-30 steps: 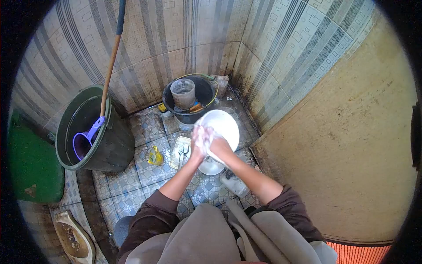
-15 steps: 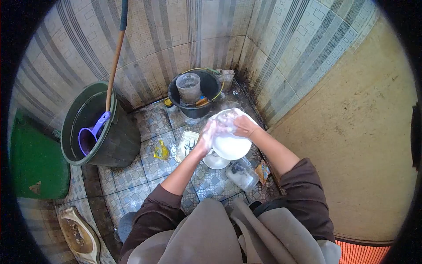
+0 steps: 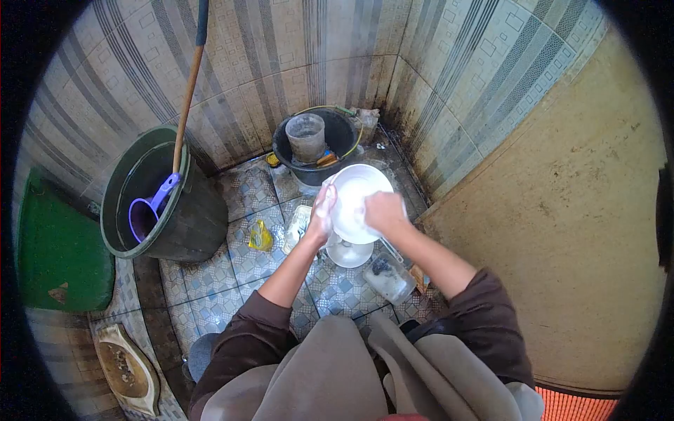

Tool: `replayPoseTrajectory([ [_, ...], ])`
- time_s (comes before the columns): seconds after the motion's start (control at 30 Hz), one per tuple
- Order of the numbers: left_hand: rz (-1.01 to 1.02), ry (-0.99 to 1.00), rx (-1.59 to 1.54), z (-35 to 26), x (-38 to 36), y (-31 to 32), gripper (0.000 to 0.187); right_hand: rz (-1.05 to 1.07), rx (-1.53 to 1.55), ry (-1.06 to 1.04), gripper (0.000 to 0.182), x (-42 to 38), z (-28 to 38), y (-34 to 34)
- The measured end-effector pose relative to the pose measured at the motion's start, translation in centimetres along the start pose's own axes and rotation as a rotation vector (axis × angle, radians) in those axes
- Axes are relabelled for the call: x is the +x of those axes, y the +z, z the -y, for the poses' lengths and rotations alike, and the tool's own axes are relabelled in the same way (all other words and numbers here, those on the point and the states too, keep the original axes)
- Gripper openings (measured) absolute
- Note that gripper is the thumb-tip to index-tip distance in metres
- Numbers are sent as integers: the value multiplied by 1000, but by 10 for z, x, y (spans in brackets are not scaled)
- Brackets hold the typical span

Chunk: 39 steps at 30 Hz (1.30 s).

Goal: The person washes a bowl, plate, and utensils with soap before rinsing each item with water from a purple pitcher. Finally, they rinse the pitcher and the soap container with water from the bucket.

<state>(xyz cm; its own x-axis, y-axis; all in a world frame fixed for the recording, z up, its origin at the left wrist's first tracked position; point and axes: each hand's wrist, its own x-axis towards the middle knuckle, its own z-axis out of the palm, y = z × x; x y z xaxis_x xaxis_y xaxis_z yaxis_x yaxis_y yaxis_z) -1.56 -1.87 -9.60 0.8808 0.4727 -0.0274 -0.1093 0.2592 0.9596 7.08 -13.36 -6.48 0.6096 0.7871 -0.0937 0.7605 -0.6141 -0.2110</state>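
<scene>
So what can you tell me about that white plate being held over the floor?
The white plate is round and smooth, apparently ceramic or melamine, with a shallow well and plain rim. It is tilted, its face up toward the camera, above the tiled floor. The soapy left hand grips its left edge; the right hand presses on its lower right face.

I'm seeing striped tiled walls (image 3: 295,49) meeting at twelve o'clock, daylight falling on patterned floor tiles (image 3: 210,281).

Tiled floor (image 3: 210,295) carries 2 buckets (image 3: 158,203), a jar (image 3: 388,277), a bowl (image 3: 349,254).
</scene>
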Motion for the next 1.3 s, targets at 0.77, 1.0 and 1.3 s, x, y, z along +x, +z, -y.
replayPoseTrajectory([
  [0.77,215,-199,-1003,19,6,-10,68,-257,1748,-211,30,-14,30,-11],
  [1.0,167,-222,-778,20,-1,-10,52,-805,970,657,26,-2,-12,21],
  [1.3,-193,-69,94,20,1,-4,30,-513,241,37,23,34,30,-25],
])
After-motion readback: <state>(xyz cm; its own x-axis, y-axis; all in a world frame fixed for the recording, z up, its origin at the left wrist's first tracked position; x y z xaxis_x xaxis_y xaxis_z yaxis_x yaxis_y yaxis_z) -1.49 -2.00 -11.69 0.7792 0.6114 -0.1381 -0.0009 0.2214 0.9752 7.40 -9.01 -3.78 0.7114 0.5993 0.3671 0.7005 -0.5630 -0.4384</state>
